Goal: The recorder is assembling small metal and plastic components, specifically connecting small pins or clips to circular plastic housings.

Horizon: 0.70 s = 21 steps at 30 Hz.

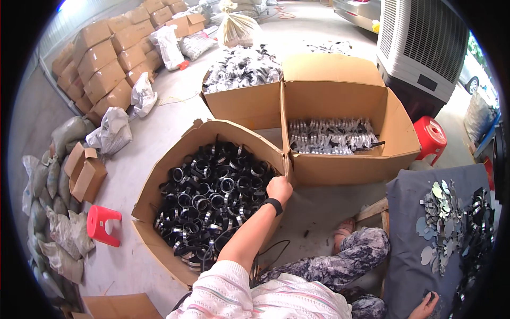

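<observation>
My left hand (279, 192), with a black band at the wrist, is closed on the upper rim of a large open cardboard box (151, 210). Black ring-shaped parts (215, 194) with shiny metal edges fill this box in a loose heap. At the lower right, my right hand (424, 307) rests over the grey cloth-covered table (406, 239), with a small black piece (428, 293) at its fingertips. Beyond it on the cloth lie many thin, grey, oval discs (449, 228) and a long pile of black parts (477, 234).
Another cardboard box (350, 170) holds plastic-wrapped parts in rows; one behind holds wrapped pieces (244, 69). Red stools (103, 226) stand left and right. A large air cooler (419, 48) rises at the back right. Stacked cartons (106, 80) and sacks (69, 234) line the left wall.
</observation>
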Motion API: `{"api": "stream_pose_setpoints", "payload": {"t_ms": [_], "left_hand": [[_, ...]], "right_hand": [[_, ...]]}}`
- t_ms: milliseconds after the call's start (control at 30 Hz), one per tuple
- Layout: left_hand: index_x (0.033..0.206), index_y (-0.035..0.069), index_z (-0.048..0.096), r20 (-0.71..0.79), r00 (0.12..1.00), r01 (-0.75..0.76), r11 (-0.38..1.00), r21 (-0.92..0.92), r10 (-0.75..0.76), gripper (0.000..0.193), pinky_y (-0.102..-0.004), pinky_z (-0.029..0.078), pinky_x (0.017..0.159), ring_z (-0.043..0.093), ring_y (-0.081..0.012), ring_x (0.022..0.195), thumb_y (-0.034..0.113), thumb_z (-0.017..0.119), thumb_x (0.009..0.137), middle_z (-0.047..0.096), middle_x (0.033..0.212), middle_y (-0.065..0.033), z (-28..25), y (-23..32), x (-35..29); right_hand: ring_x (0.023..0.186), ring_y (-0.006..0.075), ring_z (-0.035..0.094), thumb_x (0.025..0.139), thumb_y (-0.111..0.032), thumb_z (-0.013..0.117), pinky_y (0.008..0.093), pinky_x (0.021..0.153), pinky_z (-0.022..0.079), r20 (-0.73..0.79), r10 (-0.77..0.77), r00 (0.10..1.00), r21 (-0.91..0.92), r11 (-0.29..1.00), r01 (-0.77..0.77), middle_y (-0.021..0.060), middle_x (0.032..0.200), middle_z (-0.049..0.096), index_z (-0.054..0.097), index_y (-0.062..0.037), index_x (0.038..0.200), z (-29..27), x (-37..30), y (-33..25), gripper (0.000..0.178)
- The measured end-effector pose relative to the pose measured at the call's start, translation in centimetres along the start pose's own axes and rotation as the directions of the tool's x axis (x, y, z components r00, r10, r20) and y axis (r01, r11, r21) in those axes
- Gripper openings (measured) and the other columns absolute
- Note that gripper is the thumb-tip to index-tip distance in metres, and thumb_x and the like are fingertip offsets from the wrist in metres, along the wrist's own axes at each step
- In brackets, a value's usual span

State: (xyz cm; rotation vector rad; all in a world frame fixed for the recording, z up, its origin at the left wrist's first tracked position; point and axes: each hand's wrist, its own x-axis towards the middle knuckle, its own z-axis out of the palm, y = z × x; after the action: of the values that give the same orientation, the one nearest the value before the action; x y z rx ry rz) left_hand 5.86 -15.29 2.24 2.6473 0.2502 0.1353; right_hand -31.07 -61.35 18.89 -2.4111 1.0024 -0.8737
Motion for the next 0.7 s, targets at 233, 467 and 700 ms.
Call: {"api": "stream_pose_setpoints", "payload": {"t_ms": [233, 467, 700], "left_hand": [[0.103, -0.001, 0.066, 0.450, 0.893, 0.363, 0.603, -0.710, -0.008, 0.028, -0.0240, 0.048, 0.056, 0.059, -0.0086, 0.063, 0.024, 0.058, 0.091, 0.066, 0.081, -0.0051, -4.1, -6.3, -0.4], [0.126, 0.019, 0.052, -0.144, 0.702, 0.707, 0.658, 0.257, -0.698, 0.057, -0.0452, 0.044, 0.095, 0.055, -0.0348, 0.113, 0.030, 0.069, 0.073, 0.063, 0.107, -0.0161, -7.8, -25.4, -8.4], [0.111, 0.019, 0.063, 0.147, 0.733, 0.613, 0.739, 0.280, -0.664, 0.037, -0.0450, 0.044, 0.092, 0.047, -0.0373, 0.115, 0.025, 0.061, 0.075, 0.065, 0.110, -0.0122, -6.2, -26.8, -11.5]], "right_hand": [[0.077, 0.0302, 0.060, 0.092, -0.018, 0.060, 0.0360, 0.073, 0.048, -0.004, -0.037, 0.999, 0.053, 0.998, 0.038, 0.0174, 0.087, 0.064, 0.061, 0.0015, 0.100, -0.3, -0.3, 2.5, 0.021], [0.083, 0.0110, 0.051, 0.097, -0.015, 0.052, 0.0235, 0.071, 0.043, -0.004, -0.001, 1.000, 0.157, 0.988, 0.002, 0.0031, 0.094, 0.054, 0.053, -0.0002, 0.106, 1.1, 0.4, 12.6, 0.017], [0.076, 0.0095, 0.050, 0.097, -0.016, 0.052, 0.0222, 0.066, 0.041, 0.008, -0.002, 1.000, 0.145, 0.989, 0.001, 0.0021, 0.090, 0.054, 0.053, -0.0011, 0.104, 1.9, 1.0, 13.2, 0.017]]}}
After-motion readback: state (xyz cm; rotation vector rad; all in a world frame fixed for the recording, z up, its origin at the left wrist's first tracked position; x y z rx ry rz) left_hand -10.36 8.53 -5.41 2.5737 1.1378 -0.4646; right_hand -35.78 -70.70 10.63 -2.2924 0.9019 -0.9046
